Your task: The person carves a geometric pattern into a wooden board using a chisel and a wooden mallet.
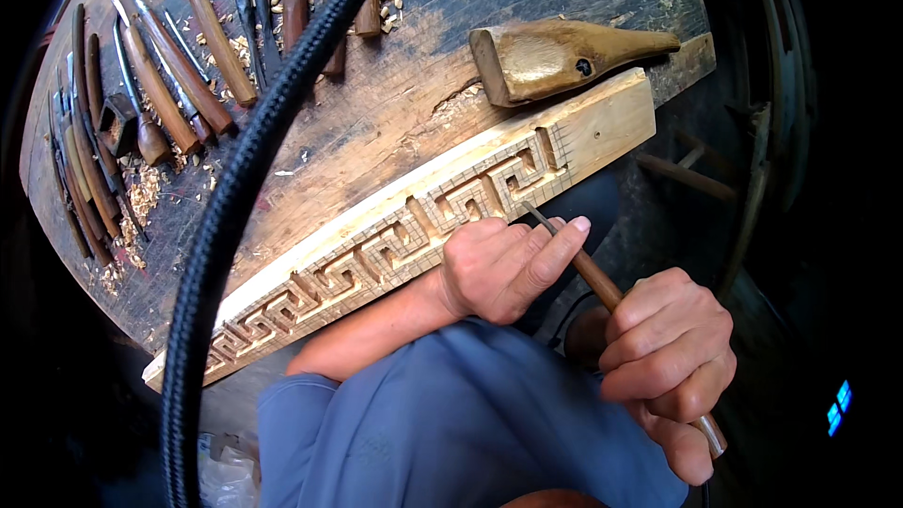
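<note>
A long pale wooden board (616, 122) lies slantwise along the near edge of the worktable, with a stepped meander pattern carved along a pencilled grid. My right hand (668, 348) is wrapped round the brown wooden handle of a chisel (597, 280). The handle's butt end sticks out below that fist. Close to the board's near edge, my left hand (513, 268) has its fingers curled at the chisel's metal shank, steadying it. The blade tip meets the board beside the carved grooves near the pattern's right end; its exact cutting edge is too small to make out.
A bottle-shaped wooden mallet (555, 61) rests behind the board. Several wood-handled carving tools (174, 85) crowd the worktable (376, 103) at the far left, among wood shavings (141, 198). A black braided cable (235, 198) crosses the view. A plastic bag (229, 478) lies below.
</note>
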Tool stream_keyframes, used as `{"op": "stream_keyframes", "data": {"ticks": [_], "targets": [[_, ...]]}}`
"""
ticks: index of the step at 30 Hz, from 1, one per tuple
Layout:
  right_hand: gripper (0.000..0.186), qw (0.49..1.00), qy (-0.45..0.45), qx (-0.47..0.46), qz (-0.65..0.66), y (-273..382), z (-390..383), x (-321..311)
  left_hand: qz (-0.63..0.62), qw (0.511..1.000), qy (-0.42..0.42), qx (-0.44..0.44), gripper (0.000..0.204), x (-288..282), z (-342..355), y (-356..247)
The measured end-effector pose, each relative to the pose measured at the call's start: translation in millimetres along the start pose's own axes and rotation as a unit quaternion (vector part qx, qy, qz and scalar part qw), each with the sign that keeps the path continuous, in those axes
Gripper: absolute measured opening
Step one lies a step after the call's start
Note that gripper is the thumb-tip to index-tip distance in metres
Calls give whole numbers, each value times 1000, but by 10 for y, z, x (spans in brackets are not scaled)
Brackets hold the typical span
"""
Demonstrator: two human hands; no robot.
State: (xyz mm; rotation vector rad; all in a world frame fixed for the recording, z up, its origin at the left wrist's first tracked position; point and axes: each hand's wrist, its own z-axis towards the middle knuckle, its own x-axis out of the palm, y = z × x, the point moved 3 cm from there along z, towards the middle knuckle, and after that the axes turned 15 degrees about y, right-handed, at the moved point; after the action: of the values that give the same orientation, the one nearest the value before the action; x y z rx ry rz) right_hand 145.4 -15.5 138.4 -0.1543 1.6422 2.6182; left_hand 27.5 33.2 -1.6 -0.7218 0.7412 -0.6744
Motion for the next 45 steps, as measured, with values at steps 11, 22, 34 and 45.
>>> {"op": "stream_keyframes", "data": {"ticks": [11, 22, 34, 45], "targets": [[72, 999, -28, 22, 29, -53, 6, -38, 1, 999, -32, -26, 41, 15, -16, 8], [77, 993, 33, 35, 108, -141, 102, -143, -15, 999, -27, -32, 48, 22, -13, 27], [73, 986, 84, 71, 125, -211, 258, -145, -5, 999, -30, -39, 36, -8, -55, 22], [72, 993, 75, 61, 73, -262, 225, -11, 8, 998, -28, -56, 38, -30, -49, 9]]}}
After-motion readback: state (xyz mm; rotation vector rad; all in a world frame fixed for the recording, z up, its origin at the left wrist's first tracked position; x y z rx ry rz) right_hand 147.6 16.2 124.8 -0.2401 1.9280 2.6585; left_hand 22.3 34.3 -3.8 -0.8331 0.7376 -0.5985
